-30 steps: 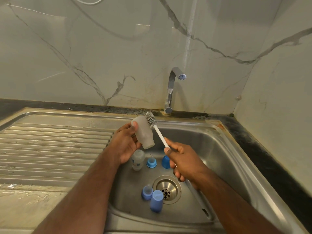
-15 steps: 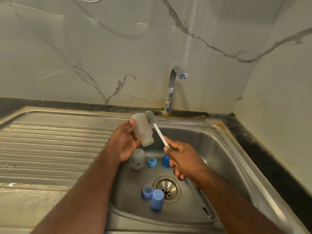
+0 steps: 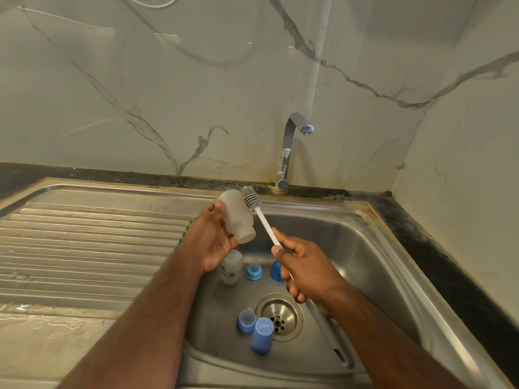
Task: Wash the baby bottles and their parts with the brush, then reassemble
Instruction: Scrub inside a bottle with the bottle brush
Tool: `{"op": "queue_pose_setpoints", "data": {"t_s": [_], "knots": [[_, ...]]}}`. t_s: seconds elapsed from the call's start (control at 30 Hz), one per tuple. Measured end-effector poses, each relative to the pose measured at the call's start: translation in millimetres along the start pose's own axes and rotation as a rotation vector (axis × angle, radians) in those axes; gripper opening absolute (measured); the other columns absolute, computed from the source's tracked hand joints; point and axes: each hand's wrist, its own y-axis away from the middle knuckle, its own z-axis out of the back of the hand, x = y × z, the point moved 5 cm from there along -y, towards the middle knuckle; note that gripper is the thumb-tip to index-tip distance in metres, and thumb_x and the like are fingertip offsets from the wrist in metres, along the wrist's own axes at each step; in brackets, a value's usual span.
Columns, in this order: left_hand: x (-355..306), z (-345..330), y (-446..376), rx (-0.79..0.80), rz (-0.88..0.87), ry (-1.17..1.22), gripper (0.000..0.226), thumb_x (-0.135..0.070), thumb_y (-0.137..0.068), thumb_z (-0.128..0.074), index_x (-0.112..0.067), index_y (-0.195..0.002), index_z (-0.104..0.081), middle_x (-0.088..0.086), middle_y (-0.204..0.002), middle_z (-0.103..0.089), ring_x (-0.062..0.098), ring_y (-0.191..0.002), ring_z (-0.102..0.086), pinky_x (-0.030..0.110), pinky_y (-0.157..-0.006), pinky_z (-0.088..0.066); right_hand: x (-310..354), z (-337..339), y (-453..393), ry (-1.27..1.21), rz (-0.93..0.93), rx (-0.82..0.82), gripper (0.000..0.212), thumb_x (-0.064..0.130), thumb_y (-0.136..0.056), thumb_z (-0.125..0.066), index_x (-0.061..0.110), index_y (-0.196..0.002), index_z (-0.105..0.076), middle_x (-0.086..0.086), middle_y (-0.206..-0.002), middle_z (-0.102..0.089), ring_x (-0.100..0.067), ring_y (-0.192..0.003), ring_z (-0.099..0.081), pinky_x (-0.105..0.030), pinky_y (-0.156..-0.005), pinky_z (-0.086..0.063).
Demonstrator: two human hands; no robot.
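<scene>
Little has shifted: brush (image 3: 252,199) head stays against the bottle (image 3: 236,217). Left hand (image 3: 209,240) grips the bottle; right hand (image 3: 304,269) clasps the brush handle

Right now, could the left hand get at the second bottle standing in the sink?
Probably not yet: the left hand already grips a frosted bottle. The second bottle stands just beneath it in the sink with nothing over it, so reach looks fine once freed.
</scene>
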Motion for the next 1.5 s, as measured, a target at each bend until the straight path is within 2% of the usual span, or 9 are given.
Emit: {"op": "queue_pose_setpoints", "data": {"t_s": [0.1, 0.37, 0.53, 0.6, 0.7, 1.03, 1.23, 1.37, 1.5], "knots": [[-0.6, -0.7, -0.7, -0.038, -0.018, -0.099, 0.031, -0.033, -0.109, -0.044, -0.02, -0.136, -0.05, 0.021, -0.131, -0.062, 0.037, -0.113, -0.068, 0.052, -0.077, -0.061, -0.8, 1.3, -0.6, 0.036, 0.003, -0.01, 0.045, 0.03, -0.105, -0.049, 0.049, -0.145, -0.041, -0.004, -0.071, -0.057, -0.009, -0.043, -0.046, -0.025, -0.041, -0.041], [0.3, -1.1, 0.5, -0.097, -0.041, -0.286, 0.039, -0.038, -0.1, -0.06, -0.014, -0.131, -0.058, 0.017, -0.119, -0.071, 0.034, -0.105, -0.072, 0.055, -0.086, -0.06, 1.7, -2.4, -1.5, 0.072, 0.033, -0.018, 0.045, 0.03, -0.105, -0.05, 0.049, -0.145, -0.042, -0.004, -0.071, -0.054, -0.008, -0.043, -0.045, -0.021, -0.04, -0.039], [-3.9, -0.6, 2.6, -0.103, -0.078, -0.209, 0.021, -0.029, -0.1, -0.062, -0.015, -0.116, -0.059, 0.014, -0.112, -0.071, 0.028, -0.091, -0.075, 0.046, -0.066, -0.064, 2.9, 5.2, -2.7, 0.042, 0.05, -0.082, 0.043, 0.031, -0.105, -0.049, 0.05, -0.143, -0.044, -0.002, -0.072, -0.053, -0.002, -0.041, -0.042, -0.02, -0.04, -0.039], [-5.8, 0.4, 1.9, -0.101, -0.089, -0.184, 0.019, -0.027, -0.1, -0.062, -0.013, -0.114, -0.062, 0.014, -0.109, -0.072, 0.026, -0.086, -0.077, 0.047, -0.065, -0.064, 1.6, 1.5, -2.0, 0.126, 0.063, -0.054, 0.043, 0.032, -0.105, -0.049, 0.048, -0.145, -0.043, 0.008, -0.072, -0.053, 0.0, -0.04, -0.045, -0.017, -0.043, -0.039], [-5.8, -0.2, 2.9, -0.075, -0.083, -0.168, 0.025, -0.024, -0.1, -0.062, -0.013, -0.122, -0.063, 0.015, -0.115, -0.072, 0.028, -0.09, -0.076, 0.048, -0.066, -0.063, 0.9, -0.5, -6.1, 0.211, 0.054, -0.058, 0.046, 0.034, -0.105, -0.049, 0.046, -0.149, -0.04, 0.015, -0.073, -0.052, -0.002, -0.048, -0.049, -0.017, -0.047, -0.04], [-7.8, -2.9, 3.8, -0.04, -0.114, -0.114, 0.025, -0.022, -0.105, -0.053, -0.02, -0.129, -0.058, 0.014, -0.132, -0.06, 0.034, -0.108, -0.066, 0.052, -0.071, -0.063, -0.8, 4.8, -7.7, 0.069, 0.036, -0.097, 0.043, 0.031, -0.105, -0.049, 0.049, -0.144, -0.044, -0.002, -0.072, -0.054, -0.006, -0.044, -0.042, -0.023, -0.041, -0.039], [-7.7, -8.1, 5.5, 0.014, -0.086, -0.062, 0.031, -0.024, -0.103, -0.055, -0.022, -0.133, -0.057, 0.015, -0.136, -0.058, 0.04, -0.12, -0.062, 0.053, -0.076, -0.062, -4.7, -0.3, -9.5, 0.208, -0.001, -0.068, 0.045, 0.033, -0.105, -0.046, 0.045, -0.149, -0.039, 0.004, -0.078, -0.055, -0.008, -0.053, -0.05, -0.019, -0.044, -0.042], [-7.7, -4.6, 4.9, -0.023, -0.088, -0.043, 0.033, -0.024, -0.104, -0.053, -0.022, -0.137, -0.055, 0.017, -0.138, -0.057, 0.04, -0.118, -0.063, 0.053, -0.076, -0.062, -0.5, 1.5, -6.6, 0.093, 0.024, -0.1, 0.044, 0.033, -0.105, -0.047, 0.049, -0.145, -0.042, -0.002, -0.077, -0.055, -0.009, -0.051, -0.046, -0.02, -0.042, -0.04], [-6.6, -7.3, 3.9, 0.01, -0.073, -0.032, 0.036, -0.025, -0.102, -0.056, -0.022, -0.138, -0.054, 0.017, -0.139, -0.056, 0.043, -0.122, -0.061, 0.054, -0.076, -0.061, -2.3, -2.3, -2.5, 0.126, 0.024, -0.076, 0.045, 0.032, -0.105, -0.046, 0.049, -0.146, -0.04, 0.003, -0.074, -0.055, -0.009, -0.051, -0.047, -0.02, -0.041, -0.04]]}}
